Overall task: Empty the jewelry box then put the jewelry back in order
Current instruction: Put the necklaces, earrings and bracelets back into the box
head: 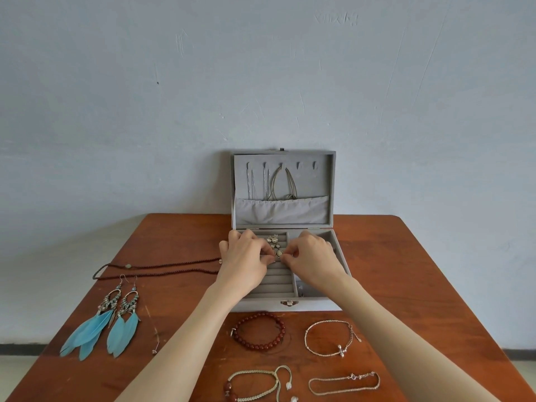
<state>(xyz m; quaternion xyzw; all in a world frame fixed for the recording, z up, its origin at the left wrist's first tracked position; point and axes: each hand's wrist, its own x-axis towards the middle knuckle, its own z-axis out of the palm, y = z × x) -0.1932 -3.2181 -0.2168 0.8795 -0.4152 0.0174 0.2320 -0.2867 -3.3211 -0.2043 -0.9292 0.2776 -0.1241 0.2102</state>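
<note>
Both hands, left (246, 256) and right (311, 256), pinch small rings (274, 245) in the jewelry box (282, 306) slots. Bracelets (259, 335) lie sorted before the box on the desk (406, 271), likely awaiting return.

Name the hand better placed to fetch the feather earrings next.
Left, probably. The feather earrings lie at the table's left side, on the left hand's side of the jewelry box. The right hand would have to cross over the left arm. Both hands are busy at the ring rolls now.
</note>
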